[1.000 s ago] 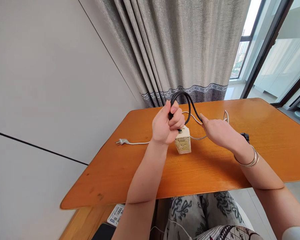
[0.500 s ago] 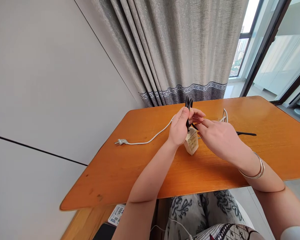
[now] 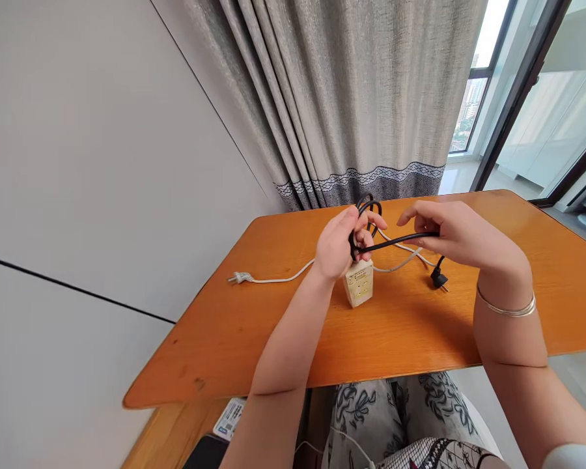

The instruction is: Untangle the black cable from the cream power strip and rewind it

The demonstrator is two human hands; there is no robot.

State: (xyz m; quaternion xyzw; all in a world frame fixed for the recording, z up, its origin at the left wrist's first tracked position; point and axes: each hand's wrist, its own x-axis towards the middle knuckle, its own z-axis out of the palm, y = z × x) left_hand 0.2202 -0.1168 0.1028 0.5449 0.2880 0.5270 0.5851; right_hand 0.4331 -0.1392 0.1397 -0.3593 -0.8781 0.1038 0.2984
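My left hand (image 3: 339, 246) is closed around coiled loops of a black cable (image 3: 395, 243), held just above a cream socket cube (image 3: 358, 284) that stands on the orange wooden table (image 3: 273, 326). My right hand (image 3: 461, 236) pinches the same black cable farther along, raised over the table. The cable's black plug (image 3: 438, 279) dangles below my right hand. A white cord (image 3: 283, 279) runs left from the cube to a white plug (image 3: 238, 278) lying flat.
A grey curtain (image 3: 366, 98) hangs behind the table's far edge, with a pale wall at left and windows at right. Under the near edge are my patterned trousers (image 3: 395, 417), a dark phone (image 3: 205, 453) and a labelled card (image 3: 227, 420).
My right hand has moved right and up, drawing the black cable out so its plug now hangs free. My left hand holds a smaller, tighter coil than a second ago.
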